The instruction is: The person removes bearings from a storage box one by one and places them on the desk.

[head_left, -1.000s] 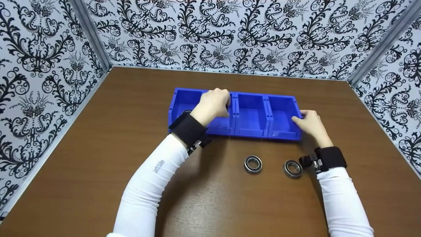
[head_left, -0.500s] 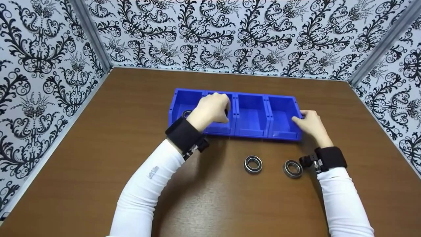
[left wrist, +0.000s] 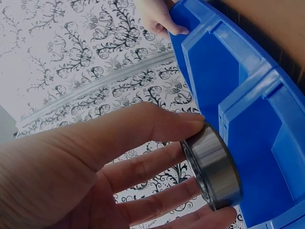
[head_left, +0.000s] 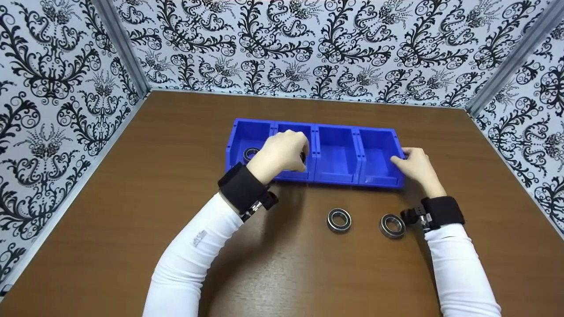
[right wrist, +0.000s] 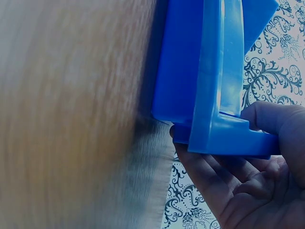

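Note:
My left hand (head_left: 284, 152) is over the second compartment from the left of a blue four-part bin (head_left: 337, 178). Between thumb and fingers it pinches a ball bearing (left wrist: 215, 167), whose steel outer ring shows in the left wrist view. From the head view that bearing is mostly hidden behind the hand. My right hand (head_left: 416, 167) grips the bin's right end wall, thumb on the inner side and fingers outside, as the right wrist view shows. Another bearing (head_left: 250, 154) lies in the leftmost compartment, partly covered by my left hand.
Two more bearings, one (head_left: 339, 220) in front of the bin and one (head_left: 392, 226) beside my right wrist, lie flat on the brown wooden table (head_left: 132, 198). Patterned panels (head_left: 282, 48) wall the table at the back and sides.
My left hand, with the bearing, has drawn slightly back toward me and left, uncovering more of the bearing in the leftmost compartment. The right hand and bin stay put.

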`<state>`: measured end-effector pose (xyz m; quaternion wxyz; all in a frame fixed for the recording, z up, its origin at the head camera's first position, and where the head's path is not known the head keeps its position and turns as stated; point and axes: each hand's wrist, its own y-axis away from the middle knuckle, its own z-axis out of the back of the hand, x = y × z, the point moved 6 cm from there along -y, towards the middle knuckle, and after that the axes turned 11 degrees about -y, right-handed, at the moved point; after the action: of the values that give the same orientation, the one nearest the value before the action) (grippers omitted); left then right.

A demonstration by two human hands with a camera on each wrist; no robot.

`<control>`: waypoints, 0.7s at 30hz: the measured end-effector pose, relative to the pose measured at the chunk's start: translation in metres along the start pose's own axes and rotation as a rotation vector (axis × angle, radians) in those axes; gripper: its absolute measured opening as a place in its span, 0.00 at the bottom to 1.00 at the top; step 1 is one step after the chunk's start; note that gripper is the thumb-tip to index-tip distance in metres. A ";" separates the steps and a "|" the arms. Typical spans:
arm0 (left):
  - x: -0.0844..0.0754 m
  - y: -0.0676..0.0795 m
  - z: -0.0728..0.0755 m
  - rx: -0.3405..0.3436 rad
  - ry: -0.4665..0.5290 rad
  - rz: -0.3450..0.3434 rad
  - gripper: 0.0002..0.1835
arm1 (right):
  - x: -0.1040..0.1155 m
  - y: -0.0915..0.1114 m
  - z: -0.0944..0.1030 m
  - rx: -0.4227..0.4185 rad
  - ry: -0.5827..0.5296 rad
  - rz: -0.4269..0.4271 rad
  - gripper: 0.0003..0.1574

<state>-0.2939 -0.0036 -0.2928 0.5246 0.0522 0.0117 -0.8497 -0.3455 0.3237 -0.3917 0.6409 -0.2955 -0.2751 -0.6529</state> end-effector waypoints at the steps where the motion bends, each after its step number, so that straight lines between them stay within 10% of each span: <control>1: -0.001 0.001 0.000 0.005 0.001 -0.003 0.19 | 0.000 0.000 0.000 0.001 -0.001 -0.001 0.32; 21: -0.008 0.019 -0.009 0.005 0.005 -0.049 0.14 | 0.000 -0.001 0.000 -0.008 -0.006 0.030 0.31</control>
<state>-0.2732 -0.0045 -0.3000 0.5035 0.0552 0.0122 -0.8622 -0.3470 0.3241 -0.3914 0.6485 -0.3040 -0.2700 -0.6435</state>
